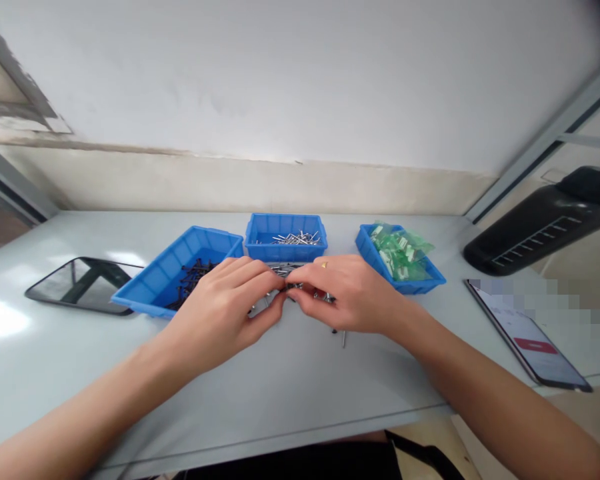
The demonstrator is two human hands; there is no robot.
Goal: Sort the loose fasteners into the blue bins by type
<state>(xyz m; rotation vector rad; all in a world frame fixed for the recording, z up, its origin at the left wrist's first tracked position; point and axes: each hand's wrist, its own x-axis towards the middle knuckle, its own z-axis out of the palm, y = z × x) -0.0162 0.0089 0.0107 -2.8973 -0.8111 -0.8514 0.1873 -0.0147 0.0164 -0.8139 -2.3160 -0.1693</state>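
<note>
My left hand (pixel 227 303) and my right hand (pixel 347 293) meet over the middle of the grey table (pixel 300 380), fingertips pinched together on small metal screws (pixel 293 287). More loose screws lie under my right hand, and one sticks out near its heel (pixel 343 339). Just behind my hands stand three blue bins: the left bin (pixel 163 280) holds dark screws, the middle bin (pixel 286 238) holds silvery screws, and the right bin (pixel 405 283) holds small green plastic bags (pixel 400 253).
A dark phone (pixel 80 285) lies face up at the left. Another phone (pixel 527 340) with a lit screen lies at the right edge. A black device (pixel 540 230) sits at the back right. A white wall rises behind the table.
</note>
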